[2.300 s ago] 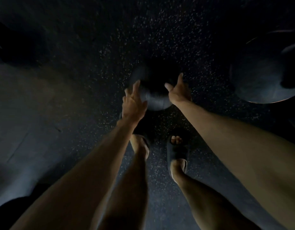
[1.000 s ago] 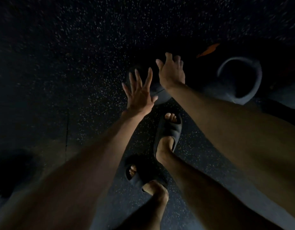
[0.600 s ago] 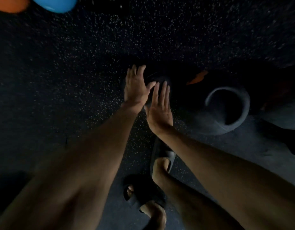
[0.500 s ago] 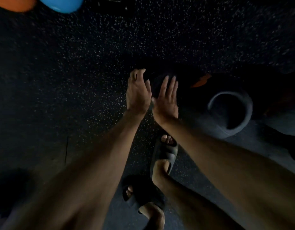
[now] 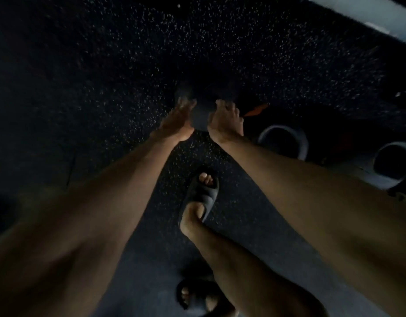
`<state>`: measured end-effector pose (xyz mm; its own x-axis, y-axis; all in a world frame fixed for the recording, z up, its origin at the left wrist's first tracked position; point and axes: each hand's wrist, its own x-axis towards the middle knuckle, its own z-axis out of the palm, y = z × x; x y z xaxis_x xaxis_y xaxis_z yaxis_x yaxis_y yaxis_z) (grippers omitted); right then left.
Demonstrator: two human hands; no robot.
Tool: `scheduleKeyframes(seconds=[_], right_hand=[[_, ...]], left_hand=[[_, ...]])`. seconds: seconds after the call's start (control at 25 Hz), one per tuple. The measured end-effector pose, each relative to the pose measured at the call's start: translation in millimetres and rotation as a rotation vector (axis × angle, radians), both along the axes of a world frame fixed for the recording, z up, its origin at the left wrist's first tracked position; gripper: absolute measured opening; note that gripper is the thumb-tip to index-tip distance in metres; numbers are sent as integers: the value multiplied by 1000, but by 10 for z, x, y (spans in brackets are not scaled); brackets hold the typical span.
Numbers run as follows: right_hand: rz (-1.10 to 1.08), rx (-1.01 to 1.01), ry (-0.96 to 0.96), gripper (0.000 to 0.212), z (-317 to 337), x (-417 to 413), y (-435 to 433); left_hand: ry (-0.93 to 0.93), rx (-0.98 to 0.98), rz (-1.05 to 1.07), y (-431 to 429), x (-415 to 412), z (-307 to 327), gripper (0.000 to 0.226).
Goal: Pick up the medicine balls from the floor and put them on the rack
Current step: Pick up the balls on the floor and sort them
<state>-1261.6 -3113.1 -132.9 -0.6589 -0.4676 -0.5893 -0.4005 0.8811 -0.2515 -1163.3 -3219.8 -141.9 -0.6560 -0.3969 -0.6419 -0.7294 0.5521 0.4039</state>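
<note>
On the rack at the right, two pale, smooth round holders are seen, a nearer ring and a farther ring; each encloses a dark circular opening whose contents cannot be told in the dim light. The medicine ball, a dark, matte sphere, is held between both hands just left of the nearer ring; whether it is touching the floor cannot be told. The left hand is blurred, and its fingers are laid nearly straight and flat against the ball's left side. The right hand is set on the ball's right side, with its fingers curled over the top in a grip. A small orange patch is glimpsed just beside the right hand. The floor is black and rubbery, flecked all over with pale specks. Two dark, thick, moulded open-toed sandals are worn, one ahead of the other.
</note>
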Motion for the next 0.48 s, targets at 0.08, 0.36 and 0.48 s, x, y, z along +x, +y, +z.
scheduleKeyframes(seconds=[0.08, 0.36, 0.48], right_hand=[[195, 59, -27, 42, 347, 408, 196], [709, 204, -184, 25, 1743, 2514, 1081], [965, 209, -213, 29, 2588, 3583, 1601]], left_hand=[[-13, -63, 77, 206, 433, 305, 61], [-214, 7, 332, 1787, 2816, 1976, 42], [-240, 82, 606, 2612, 3982, 2741, 42]])
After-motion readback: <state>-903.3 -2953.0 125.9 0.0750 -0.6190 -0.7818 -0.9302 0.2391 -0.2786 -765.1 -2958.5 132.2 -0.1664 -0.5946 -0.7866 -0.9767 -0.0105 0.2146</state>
